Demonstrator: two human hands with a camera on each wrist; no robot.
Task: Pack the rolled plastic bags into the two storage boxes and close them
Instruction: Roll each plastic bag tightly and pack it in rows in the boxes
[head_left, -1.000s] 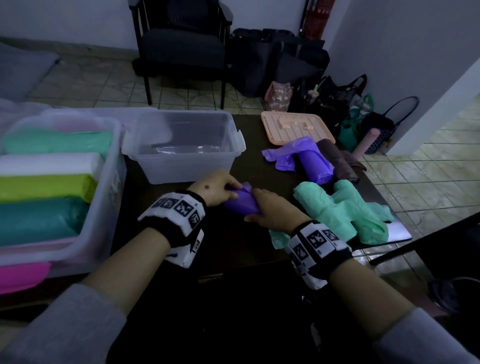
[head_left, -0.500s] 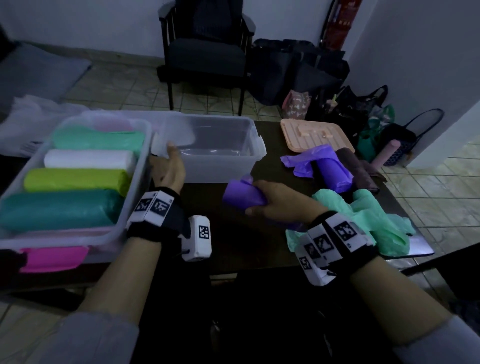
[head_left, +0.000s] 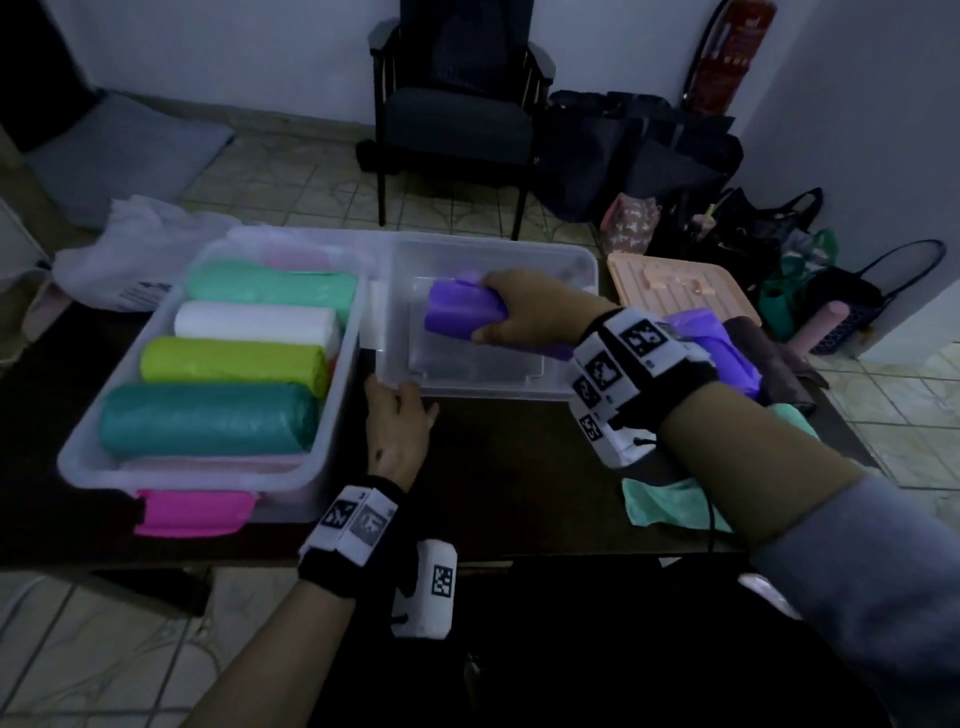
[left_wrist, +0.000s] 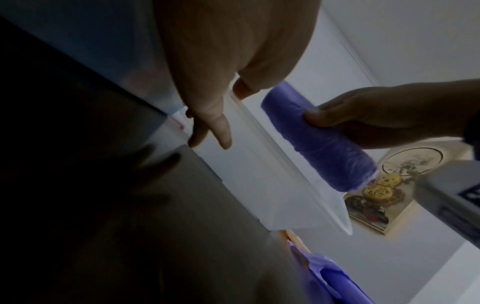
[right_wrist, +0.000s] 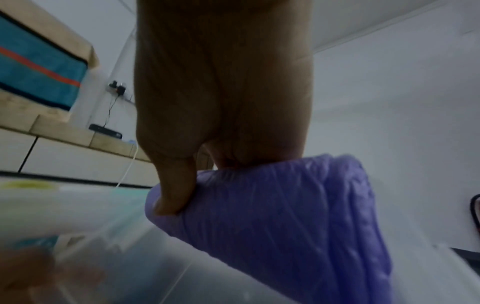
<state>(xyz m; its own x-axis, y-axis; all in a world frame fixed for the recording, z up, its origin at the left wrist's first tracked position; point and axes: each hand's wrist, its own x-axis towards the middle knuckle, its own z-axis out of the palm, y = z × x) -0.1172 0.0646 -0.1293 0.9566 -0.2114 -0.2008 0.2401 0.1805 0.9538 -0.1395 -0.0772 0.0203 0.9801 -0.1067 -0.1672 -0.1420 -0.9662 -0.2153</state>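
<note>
**Purple roll held over the empty box**

The right hand (head_left: 524, 317) grasps a purple roll (head_left: 464, 309) of plastic bags, fingers on top and thumb on the near side, and holds it above the open mouth of the clear small box (head_left: 582, 260). From the head view the roll lies crosswise over the box's left half. The left wrist view shows what the head view cannot: the roll (left_wrist: 319, 139) hangs clear above the box rim (left_wrist: 272, 156), touching no wall. The right wrist view shows the thumb (right_wrist: 174, 191) pressed into the crinkled film of the roll (right_wrist: 285, 216), the grip firm round it.

The left hand (head_left: 397, 431) rests at the small box's near left corner. In the left wrist view its fingers (left_wrist: 221, 129) lie fairly straight against the box wall, with one fingertip over the rim, so this grip is released rather than clenched.

Just beside the small box, to its left and touching or nearly so, stands the large box (head_left: 332, 457), packed with a mint roll (head_left: 270, 286), a white roll (head_left: 254, 322), a lime roll (head_left: 228, 364) and a teal roll (head_left: 208, 418), with a pink latch (head_left: 192, 512) at its near edge. The small box's floor shows bare, with room on every side of the held roll.

On the desk (head_left: 519, 478) to the right lie a peach lid (head_left: 680, 291), loose purple bags (head_left: 727, 353) and a green bag (head_left: 665, 506).
</note>
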